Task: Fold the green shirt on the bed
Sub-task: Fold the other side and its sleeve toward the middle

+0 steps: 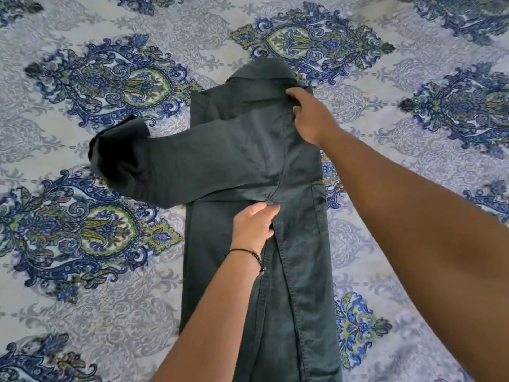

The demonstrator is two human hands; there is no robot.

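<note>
The dark green shirt (pixel 248 166) lies lengthwise on the bed, collar at the far end, both sides folded in to a narrow strip. One sleeve (pixel 143 164) lies across the body and sticks out to the left, its cuff turned up. My right hand (pixel 308 114) pinches the cloth at the right shoulder, just below the collar. My left hand (pixel 253 227) grips the folded edge at the armpit seam in the middle of the shirt; a thin black band circles its wrist.
The bed is covered by a pale sheet (pixel 413 188) with blue and green paisley medallions, lying flat on all sides of the shirt. Nothing else lies on it within view.
</note>
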